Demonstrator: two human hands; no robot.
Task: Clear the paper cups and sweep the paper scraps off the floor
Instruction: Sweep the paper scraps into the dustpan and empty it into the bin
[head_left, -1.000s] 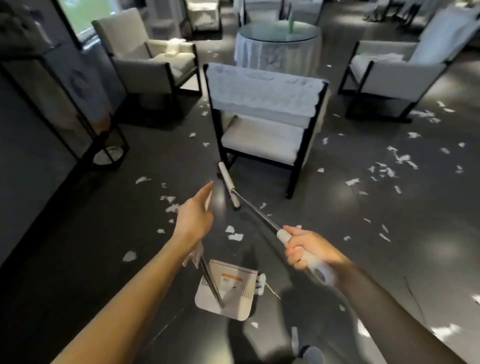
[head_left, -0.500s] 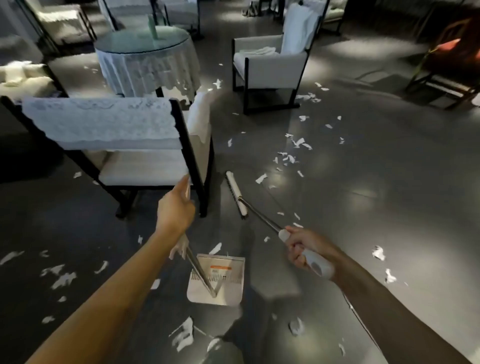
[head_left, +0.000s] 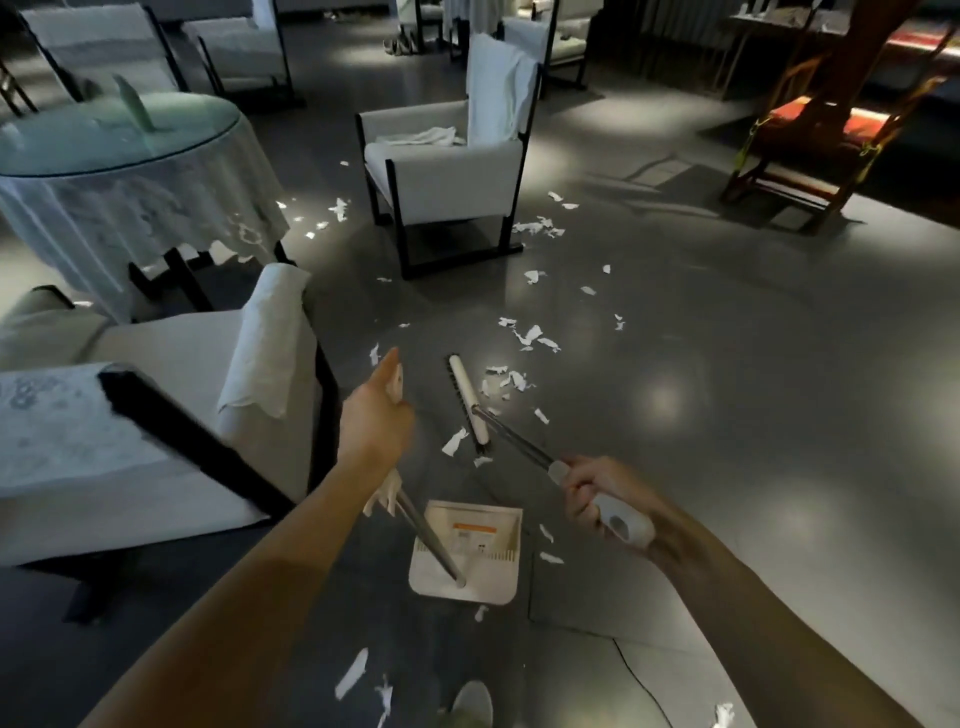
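No word, brand or number can be read anywhere in the view. The only printed thing is a small label (head_left: 475, 538) on the inner face of the white dustpan (head_left: 488, 582). It has an orange band across its top and a few tiny dark marks below on white. These marks are too small and blurred to make out as letters or figures.
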